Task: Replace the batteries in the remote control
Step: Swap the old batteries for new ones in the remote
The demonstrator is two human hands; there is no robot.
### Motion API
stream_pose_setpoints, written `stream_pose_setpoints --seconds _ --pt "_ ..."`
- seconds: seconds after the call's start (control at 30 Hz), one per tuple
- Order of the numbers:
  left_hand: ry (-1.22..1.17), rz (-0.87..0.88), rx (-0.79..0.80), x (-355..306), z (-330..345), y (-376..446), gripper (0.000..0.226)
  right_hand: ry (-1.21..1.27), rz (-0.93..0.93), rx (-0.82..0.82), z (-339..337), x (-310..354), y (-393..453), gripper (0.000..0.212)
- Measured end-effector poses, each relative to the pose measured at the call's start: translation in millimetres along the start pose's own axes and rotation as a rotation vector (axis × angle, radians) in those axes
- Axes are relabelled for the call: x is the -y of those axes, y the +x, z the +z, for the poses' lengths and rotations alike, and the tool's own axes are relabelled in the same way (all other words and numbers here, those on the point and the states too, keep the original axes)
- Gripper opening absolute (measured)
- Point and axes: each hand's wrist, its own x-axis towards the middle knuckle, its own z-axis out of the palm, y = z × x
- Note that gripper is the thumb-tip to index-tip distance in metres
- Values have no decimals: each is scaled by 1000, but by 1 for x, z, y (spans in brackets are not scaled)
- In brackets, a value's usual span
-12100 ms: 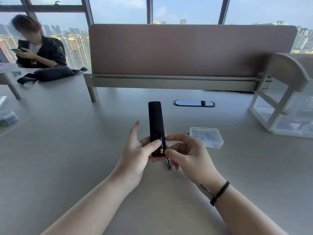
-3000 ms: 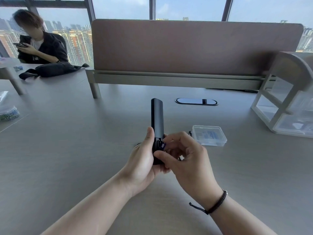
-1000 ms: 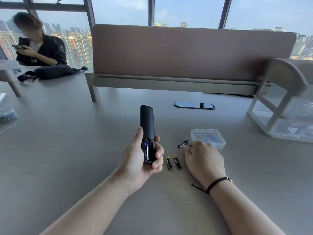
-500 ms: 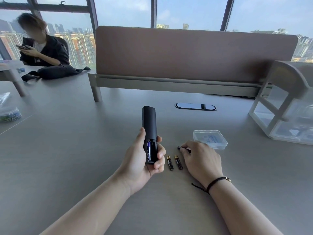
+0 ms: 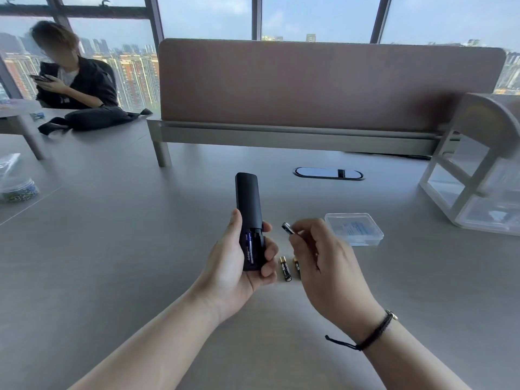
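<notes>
My left hand (image 5: pixel 239 266) grips the lower end of a black remote control (image 5: pixel 247 204), held upright above the table with its battery bay uncovered. One dark battery with a blue stripe (image 5: pixel 249 247) sits in the bay's left slot; the right slot looks empty. My right hand (image 5: pixel 323 266) pinches a dark battery (image 5: pixel 287 228) between thumb and fingertips, just to the right of the remote. Two black and gold batteries (image 5: pixel 285 268) lie side by side on the table between my hands, the right one partly hidden by my right hand.
A small clear plastic box (image 5: pixel 354 228) lies right of my hands. A white shelf unit (image 5: pixel 478 170) stands at the far right. A brown desk divider (image 5: pixel 323 85) runs across the back, with a cable grommet (image 5: pixel 328 173) before it. A person sits at the far left.
My right hand has lifted the dark battery off the table and brought it up toward the remote. My left hand still holds the remote as before.
</notes>
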Motion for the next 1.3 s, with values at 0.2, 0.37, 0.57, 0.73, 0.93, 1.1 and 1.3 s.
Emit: stream_pose_setpoints --seconds 0.2,0.37,0.57,0.73,0.93,1.1,1.3 --pt "-22 -21 42 0 1 1 56 57 -167 131 2 10 -6 35" --pt "-30 3 82 -1 1 -1 57 128 -98 113 0 13 -7 18" --pt "-12 14 42 0 2 1 56 162 -64 88 2 16 -8 18" --pt "38 29 73 3 3 -1 56 157 -46 141 7 17 -12 26" --pt "99 37 73 4 2 -2 57 203 5 119 7 16 -12 16" --pt "57 39 71 2 1 -2 60 262 -5 122 9 19 -13 18" --pt "-55 -22 77 -5 5 -4 57 127 -163 186 6 19 -11 28"
